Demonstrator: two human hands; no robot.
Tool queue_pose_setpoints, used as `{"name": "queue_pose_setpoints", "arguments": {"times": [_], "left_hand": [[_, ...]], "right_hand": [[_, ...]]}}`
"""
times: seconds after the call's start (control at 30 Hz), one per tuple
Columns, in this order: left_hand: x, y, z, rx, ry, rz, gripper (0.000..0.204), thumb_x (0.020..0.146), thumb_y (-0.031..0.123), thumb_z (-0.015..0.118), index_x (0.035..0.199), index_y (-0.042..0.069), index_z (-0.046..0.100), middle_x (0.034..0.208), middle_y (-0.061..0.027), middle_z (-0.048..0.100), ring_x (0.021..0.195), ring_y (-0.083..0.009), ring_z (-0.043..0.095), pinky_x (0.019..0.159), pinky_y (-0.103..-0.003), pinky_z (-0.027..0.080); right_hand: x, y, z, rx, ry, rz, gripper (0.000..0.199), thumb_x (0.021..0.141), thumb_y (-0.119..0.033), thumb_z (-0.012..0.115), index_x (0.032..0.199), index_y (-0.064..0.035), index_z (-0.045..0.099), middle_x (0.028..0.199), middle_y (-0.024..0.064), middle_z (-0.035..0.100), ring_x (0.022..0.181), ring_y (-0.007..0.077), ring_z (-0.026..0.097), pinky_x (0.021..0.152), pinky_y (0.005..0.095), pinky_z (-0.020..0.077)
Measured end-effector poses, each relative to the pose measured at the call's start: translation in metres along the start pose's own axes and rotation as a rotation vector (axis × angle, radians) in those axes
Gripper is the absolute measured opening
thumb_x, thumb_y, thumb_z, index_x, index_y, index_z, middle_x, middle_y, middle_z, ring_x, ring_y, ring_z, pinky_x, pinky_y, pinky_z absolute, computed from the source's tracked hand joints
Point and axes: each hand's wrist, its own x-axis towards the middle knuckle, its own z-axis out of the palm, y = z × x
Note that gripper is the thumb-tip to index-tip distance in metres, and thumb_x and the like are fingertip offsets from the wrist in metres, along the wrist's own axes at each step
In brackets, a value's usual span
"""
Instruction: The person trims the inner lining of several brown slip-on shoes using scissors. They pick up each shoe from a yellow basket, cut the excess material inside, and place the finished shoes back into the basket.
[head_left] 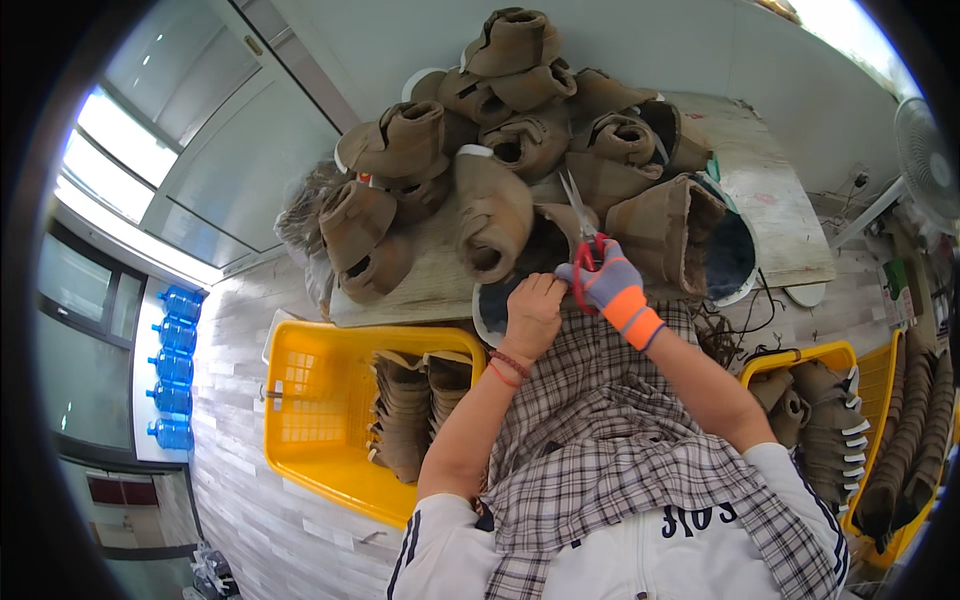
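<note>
My right hand, in a purple and orange glove, is closed round the red handles of a pair of scissors. Their blades point up and away from me. Bare, with a red bracelet at the wrist, my left hand is closed at the near edge of a brown boot with a dark lining and a whitish rim. Its fingertips hide the exact spot they pinch. Just right of the scissors, another brown boot lies on its side with its fleecy opening toward the right.
Several brown boots are heaped on the wooden table. A yellow basket of stacked brown pieces stands at the left; more yellow baskets are at the right. A white fan stands far right. Blue water bottles line the left wall.
</note>
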Motion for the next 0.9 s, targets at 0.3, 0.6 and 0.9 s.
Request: {"name": "queue_pose_setpoints", "arguments": {"times": [0.3, 0.6, 0.9], "left_hand": [[0.022, -0.043, -0.038, -0.246, 0.245, -0.274, 0.014, 0.088, 0.007, 0.054, 0.097, 0.002, 0.064, 0.105, -0.0135, 0.061, 0.104, -0.0291, 0.056, 0.091, -0.035, 0.043], [-0.015, -0.088, -0.022, -0.932, -0.011, -0.793, 0.023, 0.092, 0.013, 0.053, 0.111, 0.005, 0.062, 0.109, -0.0033, 0.061, 0.088, -0.0137, 0.055, 0.078, -0.026, 0.043], [-0.129, -0.028, -0.027, -2.125, -0.156, -1.556, 0.04, 0.089, 0.021, 0.058, 0.122, -0.001, 0.052, 0.124, -0.0131, 0.055, 0.11, -0.0278, 0.055, 0.095, -0.045, 0.045]], "right_hand": [[0.041, 0.023, 0.005, -0.147, 0.201, -0.099, 0.038, 0.075, -0.02, 0.062, 0.11, -0.008, 0.054, 0.091, 0.0203, 0.065, 0.088, 0.0385, 0.061, 0.077, 0.0424, 0.0488], [0.067, -0.002, -0.06, -0.03, -0.628, -0.259, 0.036, 0.074, -0.011, 0.074, 0.106, -0.0023, 0.061, 0.088, 0.0038, 0.064, 0.082, 0.0107, 0.055, 0.076, 0.0283, 0.0454], [0.045, -0.017, -0.03, -0.143, -0.971, -0.155, 0.051, 0.065, -0.025, 0.077, 0.105, 0.0005, 0.06, 0.086, 0.0116, 0.065, 0.079, 0.02, 0.059, 0.071, 0.0332, 0.045]]}}
